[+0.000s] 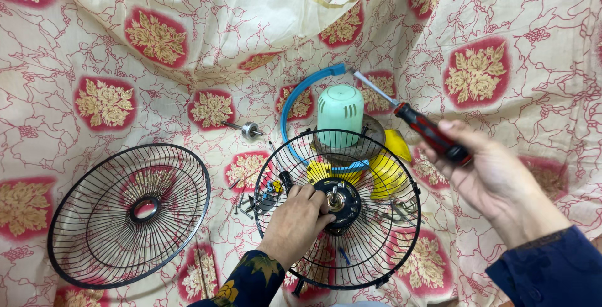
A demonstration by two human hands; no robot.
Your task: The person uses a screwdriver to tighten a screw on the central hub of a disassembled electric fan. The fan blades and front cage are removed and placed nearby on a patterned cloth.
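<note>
Fan motor hub (337, 201) sits at the middle of the rear wire guard (370, 244), low and centre on the cloth. The left hand (295, 224) lies on the guard, fingers curled against the hub. The right hand (495, 178) is clenched around one red-and-black screwdriver (414, 117), its tip raised toward the blue ring (301, 97). Two wire guards show: the second, loose guard (129, 214) lies well to the left. One mint-green motor cover (340, 112) stands behind the hub, yellow blades (389, 172) beside it. One small metal knob (251, 130) rests on the floral cloth (106, 50).
</note>
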